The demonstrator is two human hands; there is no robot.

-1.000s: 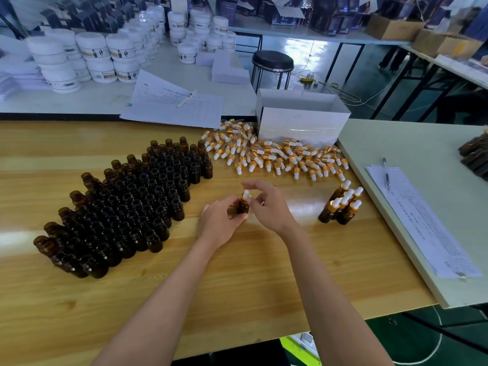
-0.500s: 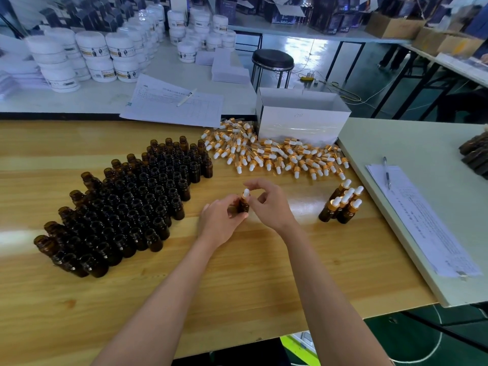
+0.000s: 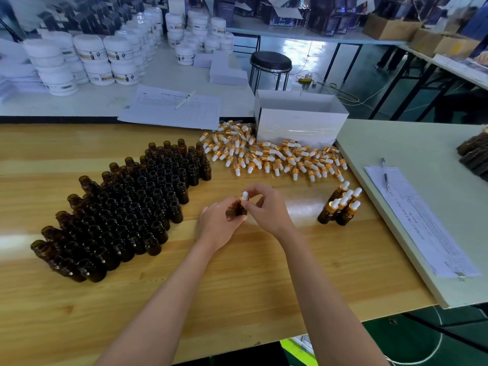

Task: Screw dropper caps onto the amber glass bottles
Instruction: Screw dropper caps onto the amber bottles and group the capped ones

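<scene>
Open bottles point(image 3: 124, 207): a packed block left of the held bottle, standing uncapped. The rows merge into one dark mass, so they are too dense to count.
Left hand point(image 3: 219, 220): its forearm rises from the bottom edge. The fingers are curled round the glass, clamped on it just left of the bottle's neck.
Bottle point(image 3: 241, 210): upright over the table point(image 3: 237, 286). Most of its body is hidden behind the left fingers, and whether its base touches the wood cannot be told.
Cap point(image 3: 244, 196): a white bulb and gold collar on top of the bottle. How far it is threaded on is hidden.
Right hand point(image 3: 266, 207): just right of the bottle, wrist bent. Thumb and forefinger pinch the cap's collar, and the other fingers arch above.
Loose caps point(image 3: 277, 157): a heap beyond the bottle and to its right.
Capped bottles point(image 3: 340, 207): a small standing group well to the right of the bottle.
Sheet point(image 3: 422, 220): farther right still; its print is unreadable.
</scene>
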